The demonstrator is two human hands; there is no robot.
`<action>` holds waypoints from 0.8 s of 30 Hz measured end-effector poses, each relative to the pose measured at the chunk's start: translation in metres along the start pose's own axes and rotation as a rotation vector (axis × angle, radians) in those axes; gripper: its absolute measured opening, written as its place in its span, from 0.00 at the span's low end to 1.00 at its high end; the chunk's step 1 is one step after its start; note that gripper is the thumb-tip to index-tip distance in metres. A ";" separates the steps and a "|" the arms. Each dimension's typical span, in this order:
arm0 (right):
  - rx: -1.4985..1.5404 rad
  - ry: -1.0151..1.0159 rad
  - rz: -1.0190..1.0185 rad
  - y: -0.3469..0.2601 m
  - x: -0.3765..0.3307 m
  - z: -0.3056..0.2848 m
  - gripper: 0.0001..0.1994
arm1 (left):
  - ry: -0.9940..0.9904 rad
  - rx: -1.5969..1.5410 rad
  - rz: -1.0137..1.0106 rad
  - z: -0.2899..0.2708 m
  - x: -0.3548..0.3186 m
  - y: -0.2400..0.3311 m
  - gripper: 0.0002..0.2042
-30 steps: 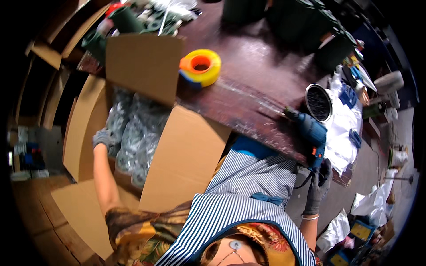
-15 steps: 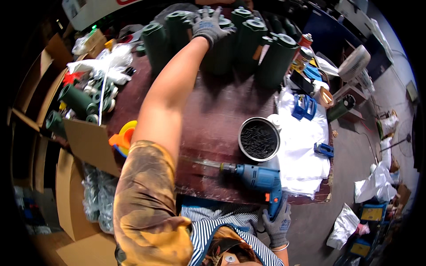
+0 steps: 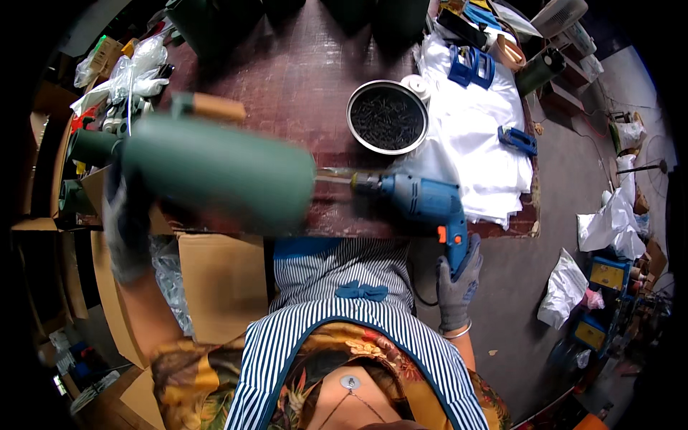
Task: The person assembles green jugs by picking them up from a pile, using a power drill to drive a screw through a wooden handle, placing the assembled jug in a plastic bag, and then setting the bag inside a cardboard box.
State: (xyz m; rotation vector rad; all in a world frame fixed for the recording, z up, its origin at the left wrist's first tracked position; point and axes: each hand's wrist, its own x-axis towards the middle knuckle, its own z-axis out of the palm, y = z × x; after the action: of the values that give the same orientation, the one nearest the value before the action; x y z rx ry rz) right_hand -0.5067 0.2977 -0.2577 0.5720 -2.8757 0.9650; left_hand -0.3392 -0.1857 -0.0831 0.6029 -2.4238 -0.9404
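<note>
My left hand [image 3: 129, 222], in a grey glove, grips a large dark green cylinder [image 3: 222, 175] and holds it lying sideways above the near edge of the dark red table [image 3: 301, 93]; it is blurred by motion. My right hand [image 3: 459, 276], also gloved, holds the handle of a blue electric drill [image 3: 423, 204] at the table's front edge. The drill's bit points left toward the cylinder's end. A round metal bowl of dark screws [image 3: 388, 118] sits just behind the drill.
White cloth [image 3: 480, 143] with blue clamps [image 3: 471, 66] covers the table's right side. More green cylinders [image 3: 215, 21] stand at the back. Plastic bags [image 3: 132, 68] lie at the left. Open cardboard boxes [image 3: 222, 279] stand on the floor on my left.
My left hand reached to the green cylinders at the table's back, took one and brought it close in front of me. The right hand stayed on the drill.
</note>
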 end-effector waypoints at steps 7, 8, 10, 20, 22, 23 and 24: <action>-0.071 -0.140 0.036 -0.008 0.012 -0.012 0.45 | 0.023 -1.161 -0.619 0.152 -0.209 -0.035 0.36; 0.007 -0.171 0.049 0.000 0.015 -0.011 0.47 | 0.032 -1.171 -0.584 0.162 -0.223 -0.041 0.38; 0.145 -0.130 -0.039 0.010 0.022 0.000 0.48 | 0.040 -1.191 -0.514 0.170 -0.237 -0.046 0.42; 0.288 -0.121 0.040 0.024 0.007 0.020 0.51 | -0.180 0.051 0.030 0.147 -0.021 0.040 0.28; 0.292 -0.129 0.046 0.022 0.009 0.016 0.50 | -0.243 -0.193 0.117 0.210 0.033 0.069 0.27; 0.310 -0.141 0.039 0.018 0.011 0.013 0.50 | -0.225 0.058 0.250 0.239 0.054 0.074 0.26; 0.320 -0.150 0.036 0.014 0.012 0.010 0.50 | -0.179 0.219 0.337 0.270 0.069 0.074 0.25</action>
State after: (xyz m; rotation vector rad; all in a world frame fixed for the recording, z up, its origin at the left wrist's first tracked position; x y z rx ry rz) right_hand -0.5226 0.2981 -0.2721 0.6392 -2.8841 1.4625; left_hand -0.5629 -0.0391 -0.1894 0.1744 -2.6968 -0.6170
